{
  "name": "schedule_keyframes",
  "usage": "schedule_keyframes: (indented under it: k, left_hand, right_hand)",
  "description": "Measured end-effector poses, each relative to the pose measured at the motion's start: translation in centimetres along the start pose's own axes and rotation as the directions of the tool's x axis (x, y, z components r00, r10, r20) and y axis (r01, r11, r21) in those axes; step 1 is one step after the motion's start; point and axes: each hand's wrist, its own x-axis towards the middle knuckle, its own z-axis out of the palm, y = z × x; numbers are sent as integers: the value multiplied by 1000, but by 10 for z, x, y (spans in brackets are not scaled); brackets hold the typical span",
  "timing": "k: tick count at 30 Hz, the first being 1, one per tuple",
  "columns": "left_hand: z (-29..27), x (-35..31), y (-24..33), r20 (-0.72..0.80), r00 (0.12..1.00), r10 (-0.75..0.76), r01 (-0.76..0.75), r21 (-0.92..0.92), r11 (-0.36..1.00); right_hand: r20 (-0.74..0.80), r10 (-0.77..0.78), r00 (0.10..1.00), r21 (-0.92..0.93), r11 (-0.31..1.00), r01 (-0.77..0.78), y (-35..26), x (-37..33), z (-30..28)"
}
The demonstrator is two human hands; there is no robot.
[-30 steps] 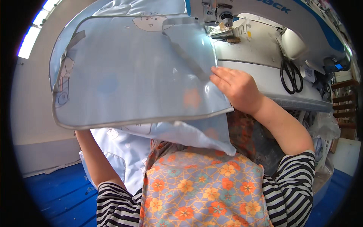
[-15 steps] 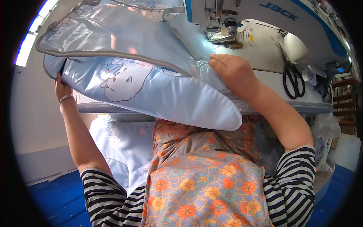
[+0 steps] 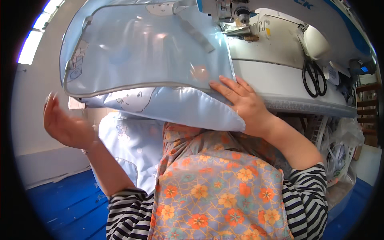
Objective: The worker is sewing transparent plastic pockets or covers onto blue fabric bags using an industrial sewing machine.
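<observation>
A pale blue piece of sewn fabric (image 3: 180, 108) with a clear plastic sheet (image 3: 136, 56) on top lies across the sewing table. Grey binding (image 3: 132, 87) edges the sheet, and cartoon animal prints show on the piece. Its right edge runs up to the needle area of a sewing machine (image 3: 240, 16). Flat on the near right corner rests my right hand (image 3: 244, 98), fingers spread. My left hand (image 3: 68, 124) is in the air left of the piece, apart from it, somewhat blurred, its fingers stretched upward and nothing held.
Black-handled scissors (image 3: 314, 78) lie on the right of the table (image 3: 276, 78), beside a white rounded object (image 3: 316, 42). More pale blue printed fabric (image 3: 124, 144) hangs below the table's front edge at left. A white basket (image 3: 338, 152) with plastic bags stands lower right.
My left hand has let go of the fabric's left edge and moved down and left. The sheet now lies flatter. My right hand has slid nearer and spread its fingers.
</observation>
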Motion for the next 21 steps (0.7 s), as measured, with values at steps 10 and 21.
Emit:
schedule_keyframes:
  k: [10, 21]
  left_hand:
    - [160, -72, 183, 783, 429, 450, -177, -416, 892]
    - [174, -89, 169, 713, 507, 484, -183, -460, 869]
  right_hand:
    - [-249, 21, 968, 337, 939, 66, -28, -25, 22]
    - [-232, 101, 968, 373, 928, -8, -21, -18, 15]
